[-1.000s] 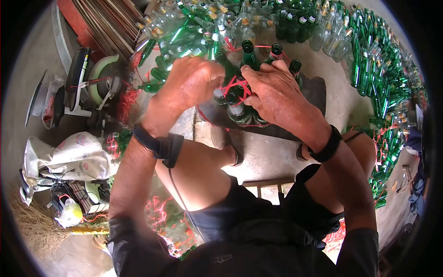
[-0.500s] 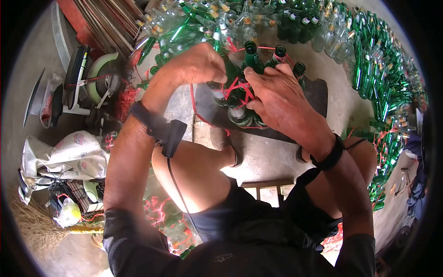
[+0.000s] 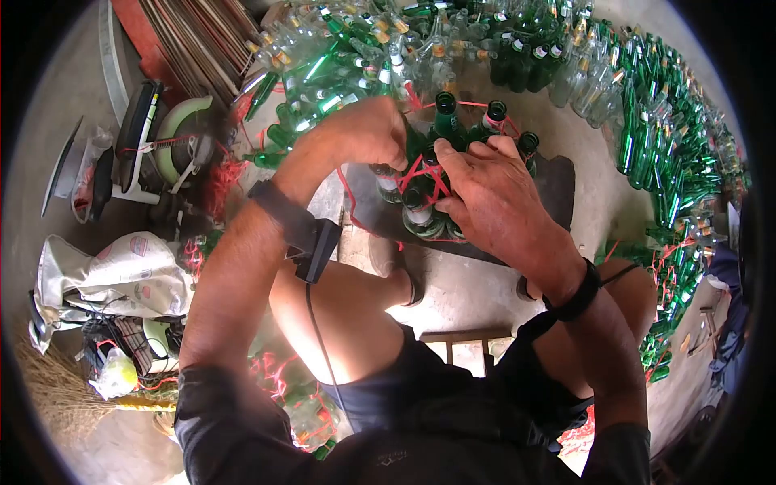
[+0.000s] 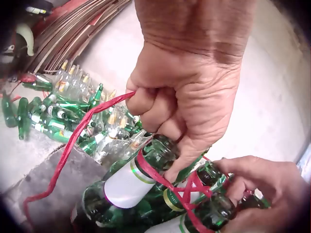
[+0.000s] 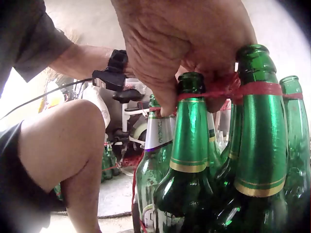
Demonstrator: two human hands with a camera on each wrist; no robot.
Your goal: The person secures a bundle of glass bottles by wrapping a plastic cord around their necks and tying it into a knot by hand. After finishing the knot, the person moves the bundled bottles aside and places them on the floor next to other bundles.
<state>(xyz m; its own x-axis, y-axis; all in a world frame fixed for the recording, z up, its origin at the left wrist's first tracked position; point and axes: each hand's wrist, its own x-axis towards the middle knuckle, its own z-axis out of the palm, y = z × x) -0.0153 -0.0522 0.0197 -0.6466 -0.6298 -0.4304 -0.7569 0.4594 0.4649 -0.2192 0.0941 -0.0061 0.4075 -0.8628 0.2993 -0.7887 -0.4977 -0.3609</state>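
Note:
Several green glass beer bottles (image 5: 187, 141) stand upright in a tight cluster, their necks bound with red plastic twine (image 4: 80, 138). My left hand (image 3: 364, 133) is over the left side of the cluster, fingers curled around the twine. A loose length runs from that fist down past the bottles in the left wrist view. On the other side, my right hand (image 3: 501, 182) grips a bottle neck from above, thumb and fingers on either side. Between the hands the twine crosses over the necks (image 4: 194, 189). Some right fingertips are hidden behind bottles in the right wrist view.
Under the cluster lies a dark flat board (image 3: 554, 186). Many green and clear bottles (image 3: 647, 137) are heaped behind and to the right. At left are a wheeled machine (image 3: 174, 141), a white sack (image 3: 129, 275) and a straw broom (image 3: 56, 380).
My left hand rose and tilted, then came lower by the bottle necks, still holding the twine. More of the loose twine shows at its left. My right hand keeps its place on the bottles.

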